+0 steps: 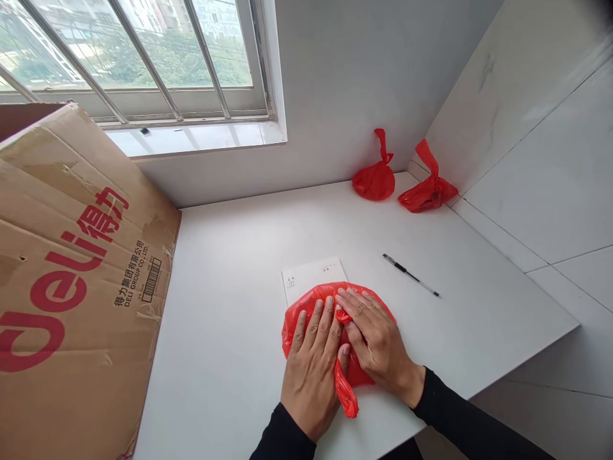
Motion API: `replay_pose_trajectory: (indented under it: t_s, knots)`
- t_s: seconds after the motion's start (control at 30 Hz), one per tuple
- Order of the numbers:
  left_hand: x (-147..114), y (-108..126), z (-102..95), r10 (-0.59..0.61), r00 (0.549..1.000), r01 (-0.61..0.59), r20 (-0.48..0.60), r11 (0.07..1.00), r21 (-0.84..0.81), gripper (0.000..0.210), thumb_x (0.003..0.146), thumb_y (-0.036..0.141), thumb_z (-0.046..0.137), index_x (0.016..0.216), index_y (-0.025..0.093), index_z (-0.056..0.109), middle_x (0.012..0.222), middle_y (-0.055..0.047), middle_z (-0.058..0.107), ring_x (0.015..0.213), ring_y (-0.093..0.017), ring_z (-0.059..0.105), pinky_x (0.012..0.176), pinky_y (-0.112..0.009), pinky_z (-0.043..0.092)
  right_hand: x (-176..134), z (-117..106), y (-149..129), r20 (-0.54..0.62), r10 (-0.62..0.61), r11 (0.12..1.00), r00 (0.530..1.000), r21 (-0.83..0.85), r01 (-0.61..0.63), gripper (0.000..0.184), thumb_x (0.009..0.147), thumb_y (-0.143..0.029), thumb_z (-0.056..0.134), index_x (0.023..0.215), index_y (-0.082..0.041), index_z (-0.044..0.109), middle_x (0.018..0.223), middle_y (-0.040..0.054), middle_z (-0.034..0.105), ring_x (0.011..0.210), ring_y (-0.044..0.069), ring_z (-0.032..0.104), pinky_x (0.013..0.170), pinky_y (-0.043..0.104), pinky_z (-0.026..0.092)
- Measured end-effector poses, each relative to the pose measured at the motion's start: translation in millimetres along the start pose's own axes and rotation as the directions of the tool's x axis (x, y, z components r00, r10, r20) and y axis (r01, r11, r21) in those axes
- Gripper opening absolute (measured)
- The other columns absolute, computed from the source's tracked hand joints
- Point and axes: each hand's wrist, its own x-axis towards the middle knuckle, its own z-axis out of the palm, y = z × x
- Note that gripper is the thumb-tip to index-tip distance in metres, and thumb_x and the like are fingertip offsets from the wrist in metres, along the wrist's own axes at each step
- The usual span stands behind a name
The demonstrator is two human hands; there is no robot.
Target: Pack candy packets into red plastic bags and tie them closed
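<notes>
A red plastic bag lies flattened on the white table, its twisted, knotted end trailing towards the front edge. My left hand rests flat on the bag's left half with the fingers stretched out. On the right half lies my right hand, palm down, fingers extended; a bit of the red knot shows between its thumb and forefinger. What the bag contains is hidden. Partly under its back edge is a sheet of white paper with small handwriting. A black pen lies to the right of the paper.
Two tied red bags sit in the back right corner against the walls. A large open cardboard box stands along the left side. Behind is a barred window with a sill. The white table ends at a slanting front right edge.
</notes>
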Motion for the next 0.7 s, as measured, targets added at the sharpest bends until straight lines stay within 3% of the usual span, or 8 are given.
replay_pose_trajectory:
  t_s: [0.27, 0.33, 0.4, 0.47, 0.6, 0.67, 0.7]
  knots:
    - [-3, 0, 4.2, -0.012, 1.0, 0.012, -0.008, 0.998, -0.061, 0.061, 0.102, 0.018, 0.046, 0.16, 0.01, 0.03, 0.168, -0.009, 0.03, 0.157, -0.027, 0.025, 0.13, -0.048, 0.019, -1, 1, 2, 0.006, 0.026, 0.993, 1.0, 0.119, -0.027, 0.05, 0.103, -0.012, 0.035, 0.152, -0.019, 0.044, 0.151, 0.0084, 0.054, 0.142, 0.023, 0.047, 0.118, 0.053, 0.042]
    - [-4, 0, 0.3, -0.019, 1.0, 0.02, 0.02, 0.997, -0.076, 0.062, 0.103, 0.019, 0.044, 0.162, 0.011, 0.025, 0.169, -0.007, 0.029, 0.157, -0.026, 0.025, 0.128, -0.048, 0.024, -3, 0, 1, 0.031, 0.081, 0.974, 0.996, 0.21, -0.086, 0.046, 0.106, -0.016, 0.035, 0.15, -0.023, 0.046, 0.15, 0.007, 0.056, 0.141, 0.023, 0.049, 0.117, 0.053, 0.044]
    - [-6, 1, -6.8, -0.051, 0.997, 0.058, 0.066, 0.992, -0.109, 0.062, 0.105, 0.021, 0.041, 0.163, 0.014, 0.021, 0.169, -0.004, 0.028, 0.157, -0.024, 0.025, 0.126, -0.045, 0.031, -6, -4, 1, 0.053, 0.213, 0.922, 0.976, 0.319, -0.219, 0.039, 0.108, -0.025, 0.036, 0.144, -0.027, 0.053, 0.145, 0.0053, 0.059, 0.136, 0.024, 0.053, 0.114, 0.053, 0.047]
    - [-8, 1, -14.4, -0.1, 0.991, 0.112, 0.087, 0.982, -0.149, 0.06, 0.107, 0.027, 0.04, 0.163, 0.016, 0.021, 0.169, -0.002, 0.028, 0.157, -0.023, 0.025, 0.125, -0.043, 0.035, -10, -10, 6, 0.061, 0.408, 0.827, 0.911, 0.397, -0.397, 0.034, 0.108, -0.038, 0.039, 0.134, -0.032, 0.06, 0.139, 0.0051, 0.063, 0.129, 0.027, 0.058, 0.109, 0.056, 0.05]
    - [-18, 0, -18.3, -0.154, 0.988, 0.15, -0.004, 0.967, -0.205, 0.055, 0.107, 0.035, 0.04, 0.159, 0.017, 0.034, 0.164, 0.0, 0.039, 0.156, -0.023, 0.028, 0.127, -0.045, 0.031, -18, -27, 33, 0.026, 0.709, 0.637, 0.705, 0.405, -0.656, 0.034, 0.103, -0.058, 0.039, 0.111, -0.04, 0.067, 0.126, 0.0058, 0.069, 0.117, 0.034, 0.064, 0.101, 0.062, 0.05]
    - [-21, 0, -12.7, -0.21, 0.973, 0.187, -0.092, 0.96, -0.209, 0.051, 0.107, 0.037, 0.041, 0.154, 0.017, 0.043, 0.16, -0.002, 0.047, 0.154, -0.024, 0.033, 0.127, -0.046, 0.032, -23, -30, 51, -0.011, 0.744, 0.627, 0.668, 0.358, -0.692, 0.032, 0.101, -0.062, 0.04, 0.098, -0.046, 0.068, 0.12, 0.0061, 0.072, 0.113, 0.035, 0.065, 0.093, 0.062, 0.049]
    - [-22, 1, -8.3, -0.221, 0.967, 0.19, -0.13, 0.959, -0.211, 0.051, 0.106, 0.039, 0.043, 0.151, 0.017, 0.046, 0.159, -0.003, 0.049, 0.152, -0.026, 0.036, 0.126, -0.047, 0.034, -26, -30, 59, -0.033, 0.726, 0.653, 0.687, 0.348, -0.673, 0.032, 0.099, -0.063, 0.041, 0.094, -0.047, 0.067, 0.116, 0.0075, 0.073, 0.104, 0.034, 0.068, 0.085, 0.061, 0.051]
